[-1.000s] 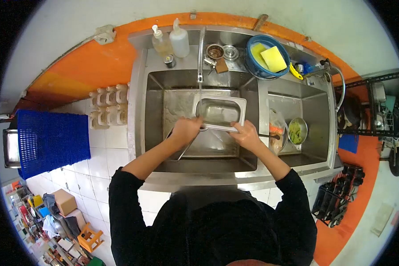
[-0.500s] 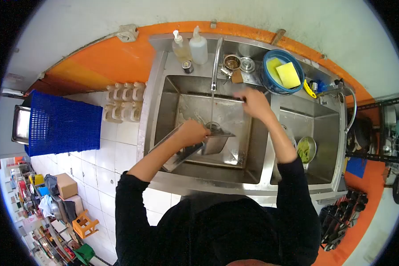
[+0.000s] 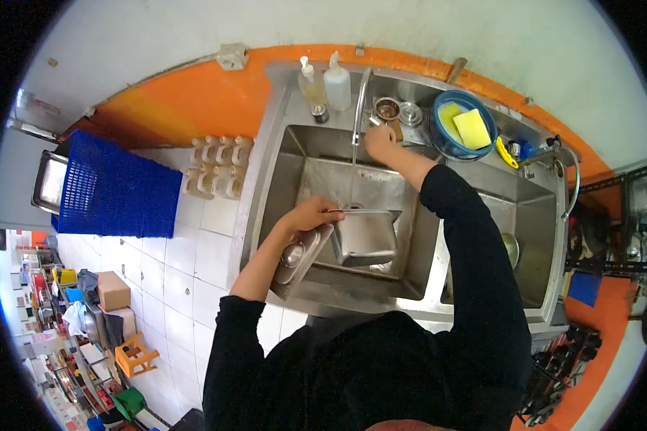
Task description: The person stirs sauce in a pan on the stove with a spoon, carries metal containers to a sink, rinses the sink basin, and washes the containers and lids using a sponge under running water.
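Observation:
My left hand [image 3: 313, 214] grips the rim of a steel pan [image 3: 365, 237], which is tilted over the large sink [image 3: 316, 172]. Just below that hand a steel lid [image 3: 302, 258] with a round knob leans at the sink's left front. My right hand [image 3: 382, 141] is closed at the faucet's base, by a small lever; its fingers are partly hidden. A thin stream of water falls from the faucet [image 3: 361, 108] behind the pan.
Behind the sink stand two pump bottles [image 3: 337, 86], a small round cup [image 3: 387, 109] and a blue bucket [image 3: 446, 149] with yellow sponges [image 3: 472, 129]. A second basin [image 3: 535, 244] holds a bowl [image 3: 510, 250]. Blue baskets [image 3: 122, 188] are at the left.
My right hand has let go of the pan and moved back to the faucet's base. My left hand has turned the pan onto a tilt, its outside now showing. The view has shifted left.

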Demonstrator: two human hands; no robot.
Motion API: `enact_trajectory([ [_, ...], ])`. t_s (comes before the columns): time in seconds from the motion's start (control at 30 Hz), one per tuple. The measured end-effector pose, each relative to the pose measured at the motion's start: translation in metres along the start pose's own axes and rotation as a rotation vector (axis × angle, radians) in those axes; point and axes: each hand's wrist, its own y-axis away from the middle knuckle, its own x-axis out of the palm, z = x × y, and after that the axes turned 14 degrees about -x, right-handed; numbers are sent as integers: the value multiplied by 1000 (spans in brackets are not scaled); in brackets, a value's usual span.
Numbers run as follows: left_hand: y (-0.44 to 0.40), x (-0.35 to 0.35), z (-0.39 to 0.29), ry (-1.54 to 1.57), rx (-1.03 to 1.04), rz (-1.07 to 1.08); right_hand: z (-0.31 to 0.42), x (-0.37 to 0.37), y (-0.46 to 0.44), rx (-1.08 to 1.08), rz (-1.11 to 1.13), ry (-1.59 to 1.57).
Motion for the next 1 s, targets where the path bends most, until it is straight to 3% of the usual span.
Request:
enact_trajectory([
  [0.1, 8, 2, -7, 129, 27, 3, 9, 6, -7, 26, 108, 0],
  [0.2, 17, 4, -1, 272, -48, 8, -6, 20, -11, -123, -264, -114],
  [0.3, 11, 0, 22, 306, -147, -35, -63, -17, 2, -357, -276, -87],
  [0.4, 9, 5, 27, 280, -169, -59, -91, -49, 56, -375, -151, -523],
  [0.47, 12, 4, 21, 218, -158, -99, -80, -54, 126, -536, 142, -1161],
  [0.53, 13, 8, 16, 144, -160, -183, -56, -25, 171, -556, 298, -1589],
  [0.6, 22, 4, 4, 127, -141, -111, -41, 31, 185, -193, 461, -1834],
  [0.67, 18, 2, -2, 151, -36, -60, -19, 63, 209, 54, 393, -2150],
  [0.7, 24, 4, -8, 193, -5, -68, -6, 60, 225, 166, 147, -2105],
  [0.73, 12, 10, 3, 456, -13, 72, 6, 56, 240, 20, -57, -2054],
  [0.77, 42, 13, -27, 494, -10, -44, 18, 52, 247, 137, -166, -2097],
  [0.83, 6, 5, 3, 291, 289, -264, 41, 45, 263, 354, -412, -2149],
  [0.87, 39, -4, -2, 215, 285, -358, 49, 46, 262, 478, -395, -2224],
  [0.9, 76, -14, -10, 138, 275, -452, 37, 73, 263, 332, -220, -2141],
  [0.93, 112, -25, -19, 63, 257, -546, 36, 115, 240, 147, -265, -2345],
  [0.97, 113, -35, 3, -14, 111, -628, 54, 133, 228, 321, -490, -2243],
  [1.0, 169, -41, 6, -7, 87, -674, 81, 116, 193, 212, -424, -2241],
])
